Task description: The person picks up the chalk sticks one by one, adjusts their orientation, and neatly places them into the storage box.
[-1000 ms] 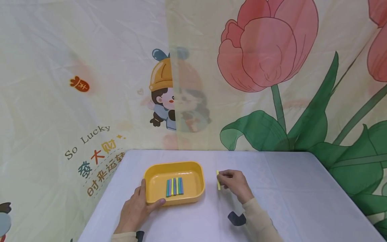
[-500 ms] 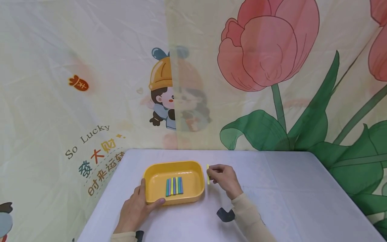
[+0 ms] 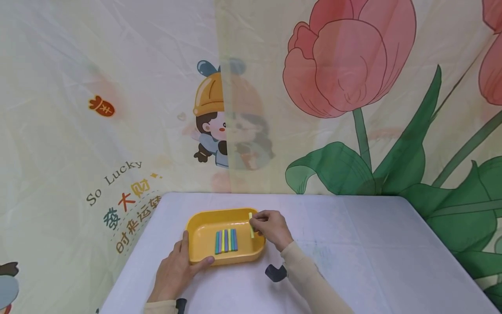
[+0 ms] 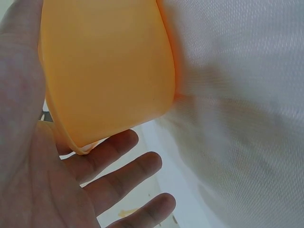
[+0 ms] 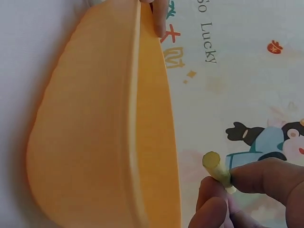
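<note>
A yellow tray (image 3: 239, 260) stands on the table, with several green, purple, yellow and blue chalk sticks (image 3: 226, 241) lying side by side on its floor. My left hand (image 3: 174, 268) holds its left front corner, thumb over the front rim and fingers along the left side. In the left wrist view the tray's outer wall (image 4: 109, 66) sits between thumb and index finger, while the other fingers extend apart. Above the tray's right end, my right hand (image 3: 272, 226) pinches a yellow chalk stick (image 3: 251, 226). The right wrist view shows this chalk's round end (image 5: 211, 160) above the rim.
A white cloth covers the table (image 3: 353, 261); faint coloured smudges (image 3: 321, 250) mark it right of the tray. Behind the table hangs a printed curtain (image 3: 157, 87) with tulips and a cartoon figure. A dark strap piece (image 3: 276, 273) hangs by the right sleeve.
My right hand has moved left with the yellow chalk, from beside the tray to above its right end. The left hand and tray have stayed in place.
</note>
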The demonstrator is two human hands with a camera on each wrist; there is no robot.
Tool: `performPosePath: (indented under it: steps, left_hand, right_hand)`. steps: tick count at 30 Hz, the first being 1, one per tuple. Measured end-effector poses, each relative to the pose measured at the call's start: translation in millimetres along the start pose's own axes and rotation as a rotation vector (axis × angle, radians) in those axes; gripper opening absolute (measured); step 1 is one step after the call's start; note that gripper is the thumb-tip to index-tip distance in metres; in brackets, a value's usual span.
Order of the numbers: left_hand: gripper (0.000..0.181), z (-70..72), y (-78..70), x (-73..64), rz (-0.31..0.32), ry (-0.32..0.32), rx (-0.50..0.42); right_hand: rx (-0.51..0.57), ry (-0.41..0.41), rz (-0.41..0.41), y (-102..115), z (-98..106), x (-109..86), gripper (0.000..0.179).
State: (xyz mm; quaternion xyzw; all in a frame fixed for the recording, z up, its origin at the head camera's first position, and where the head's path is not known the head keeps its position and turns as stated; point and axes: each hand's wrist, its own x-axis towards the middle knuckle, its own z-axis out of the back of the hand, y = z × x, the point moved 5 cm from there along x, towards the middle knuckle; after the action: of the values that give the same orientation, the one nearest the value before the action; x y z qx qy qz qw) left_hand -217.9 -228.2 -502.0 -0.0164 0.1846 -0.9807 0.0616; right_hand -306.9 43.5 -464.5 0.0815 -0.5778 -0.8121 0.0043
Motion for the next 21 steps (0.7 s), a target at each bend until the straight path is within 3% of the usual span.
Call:
performPosePath:
  steps: [8,21]
  left_hand:
    - [0.132,1.4,0.4,-0.6,0.000,0.000,-0.010]
    - [0.132,0.5,0.2,0.9,0.007,0.013,-0.010]
  right_hand:
    - [0.010,0.027,0.016,9,-21,6.1,0.025]
    - [-0.060,0.012,0.015,1,-43,16.7,0.016]
